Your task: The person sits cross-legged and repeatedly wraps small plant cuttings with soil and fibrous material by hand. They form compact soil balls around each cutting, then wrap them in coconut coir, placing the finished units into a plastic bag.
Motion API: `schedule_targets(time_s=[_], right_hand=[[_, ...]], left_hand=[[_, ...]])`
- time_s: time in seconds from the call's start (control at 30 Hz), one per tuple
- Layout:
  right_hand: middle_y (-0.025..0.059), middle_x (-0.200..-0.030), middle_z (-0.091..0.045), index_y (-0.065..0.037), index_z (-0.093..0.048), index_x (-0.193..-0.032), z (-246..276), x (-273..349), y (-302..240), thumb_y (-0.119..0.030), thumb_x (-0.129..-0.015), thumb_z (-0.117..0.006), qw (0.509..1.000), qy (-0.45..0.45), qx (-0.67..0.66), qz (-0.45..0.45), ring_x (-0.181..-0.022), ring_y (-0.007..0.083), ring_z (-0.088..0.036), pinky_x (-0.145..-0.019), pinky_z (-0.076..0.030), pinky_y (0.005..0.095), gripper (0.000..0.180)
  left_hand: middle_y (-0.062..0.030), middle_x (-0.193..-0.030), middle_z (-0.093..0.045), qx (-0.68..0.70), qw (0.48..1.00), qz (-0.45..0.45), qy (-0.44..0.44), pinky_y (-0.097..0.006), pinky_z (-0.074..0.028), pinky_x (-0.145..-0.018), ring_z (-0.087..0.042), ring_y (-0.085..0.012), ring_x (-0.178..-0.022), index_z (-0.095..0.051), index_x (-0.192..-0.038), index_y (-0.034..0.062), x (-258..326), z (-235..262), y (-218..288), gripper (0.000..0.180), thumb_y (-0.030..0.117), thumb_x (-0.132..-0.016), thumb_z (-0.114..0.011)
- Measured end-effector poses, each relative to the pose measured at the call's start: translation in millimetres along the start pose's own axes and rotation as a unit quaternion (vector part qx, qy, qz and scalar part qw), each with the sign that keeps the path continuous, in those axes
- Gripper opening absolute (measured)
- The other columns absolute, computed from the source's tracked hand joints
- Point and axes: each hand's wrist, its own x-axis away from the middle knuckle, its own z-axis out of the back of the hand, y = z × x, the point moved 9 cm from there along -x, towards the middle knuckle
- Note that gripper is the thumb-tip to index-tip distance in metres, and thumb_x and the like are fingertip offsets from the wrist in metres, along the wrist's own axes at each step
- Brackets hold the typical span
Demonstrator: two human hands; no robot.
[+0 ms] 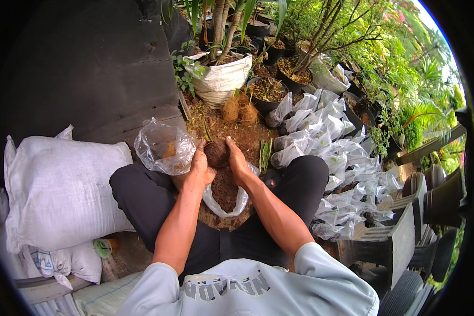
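My left hand [200, 167] and my right hand [238, 164] cup a round ball of dark soil [216, 154] from both sides. A thin green-brown shoot [207, 130] rises at its far left edge. Right below the ball, between my legs, sits an open clear plastic bag [242, 202] with loose dark soil [224, 190] in it. Another clear plastic bag [163, 147], puffed open, stands to the left of my left hand. Beyond my hands, fibrous brown balls [239, 111] with small shoots rest on the ground. Cut green leaf strips [265, 154] lie to the right.
Many clear plastic bags [321, 131] crowd the ground at right. Large white sacks [68, 187] lean at left. A white planter sack [224, 81] and black pots [268, 90] with plants stand at the far side. Stacked dark pots [442, 203] are at far right.
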Motion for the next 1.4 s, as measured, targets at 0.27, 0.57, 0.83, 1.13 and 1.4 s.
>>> schedule_targets(time_s=[0.27, 0.57, 0.83, 1.13, 1.4], right_hand=[[0.0151, -0.136, -0.057, -0.003, -0.044, -0.145, -13, 17, -32, -0.032, -0.068, -0.092, 0.921, -0.168, 0.336, 0.105, -0.125, 0.0262, -0.054, -0.107, -0.042, 0.0389, 0.095], [0.0145, -0.127, -0.062, 0.000, -0.047, -0.140, 26, -11, 17, -0.024, -0.058, -0.093, 0.932, -0.093, 0.348, 0.044, -0.117, 0.0259, -0.059, -0.100, -0.047, 0.0372, 0.097], [0.0231, -0.137, -0.056, 0.007, -0.042, -0.143, 89, -26, 83, -0.027, -0.062, -0.094, 0.920, 0.104, 0.377, -0.028, -0.126, 0.0331, -0.057, -0.105, -0.046, 0.0387, 0.102], [0.0165, -0.128, -0.066, -0.003, -0.058, -0.137, 115, -51, 105, -0.009, -0.070, -0.085, 0.898, 0.132, 0.414, -0.068, -0.116, 0.0293, -0.064, -0.099, -0.050, 0.0387, 0.073], [0.0237, -0.141, -0.054, -0.004, -0.051, -0.142, 12, -48, 60, -0.030, -0.100, -0.051, 0.931, 0.007, 0.294, 0.214, -0.125, 0.0355, -0.058, -0.104, -0.045, 0.0379, 0.049]], left_hand=[[-0.0117, -0.144, -0.051, -0.126, 0.991, 0.050, 0.018, -0.053, -0.042, -0.102, -0.054, -0.0280, -0.128, -0.041, -0.149, 0.0144, -24, 40, -6, 0.068, 0.059, -0.098, -0.044], [-0.0148, -0.161, -0.027, -0.233, 0.965, 0.092, 0.073, -0.060, -0.025, -0.109, -0.030, -0.0304, -0.145, -0.046, -0.142, 0.0140, -39, 66, -35, 0.078, 0.074, -0.094, -0.036], [-0.0114, -0.123, -0.053, -0.280, 0.936, 0.057, 0.206, -0.057, -0.038, -0.092, -0.048, -0.0277, -0.114, -0.058, -0.109, 0.0111, -35, 112, -37, 0.068, 0.075, -0.093, -0.039], [-0.0041, -0.108, -0.062, -0.198, 0.955, 0.061, 0.214, -0.049, -0.044, -0.089, -0.057, -0.0184, -0.097, -0.059, -0.113, 0.0133, -40, 117, -41, 0.067, 0.073, -0.096, -0.034], [-0.0118, -0.108, -0.063, -0.009, 0.994, 0.058, 0.091, -0.050, -0.051, -0.088, -0.062, -0.0265, -0.093, -0.056, -0.116, 0.0078, -45, 67, -56, 0.083, 0.081, -0.091, -0.027]])
